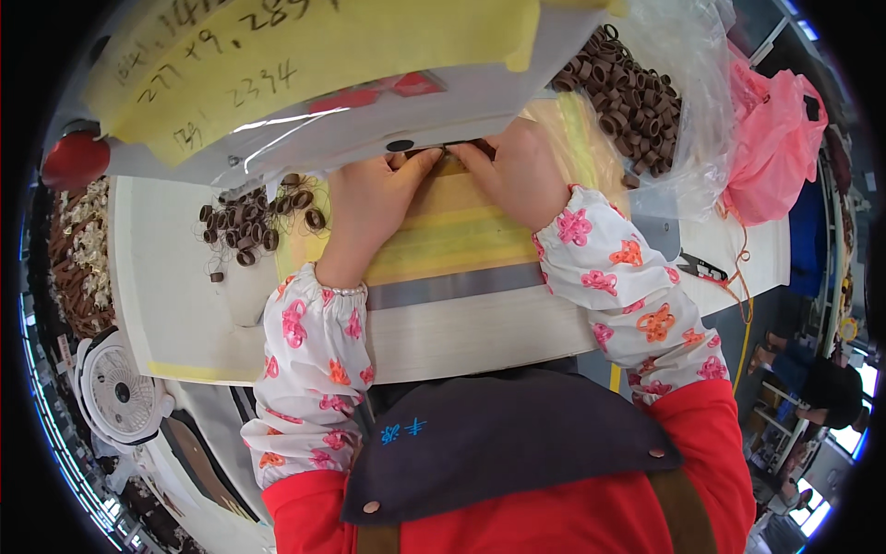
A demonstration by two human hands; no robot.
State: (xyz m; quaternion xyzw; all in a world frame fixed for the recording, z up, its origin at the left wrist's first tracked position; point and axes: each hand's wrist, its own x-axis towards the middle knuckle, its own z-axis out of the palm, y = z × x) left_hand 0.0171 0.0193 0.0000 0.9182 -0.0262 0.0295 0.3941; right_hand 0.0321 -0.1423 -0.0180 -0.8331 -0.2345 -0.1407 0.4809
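Note:
My left hand (374,208) and my right hand (521,175) meet fingertip to fingertip at a small dark piece (449,149) under the edge of a white sewing-machine head (369,120). Both hands press on a band of yellow tape (452,231) laid across the pale work table (185,277). What the fingers pinch is mostly hidden. White sleeve covers with pink and orange flowers wrap both forearms.
Several brown elastic loops (254,222) lie left of my left hand. A clear bag (628,92) of more brown loops sits at the upper right, beside a pink plastic bag (771,138). A small white fan (120,388) stands at lower left. Another person sits at far right.

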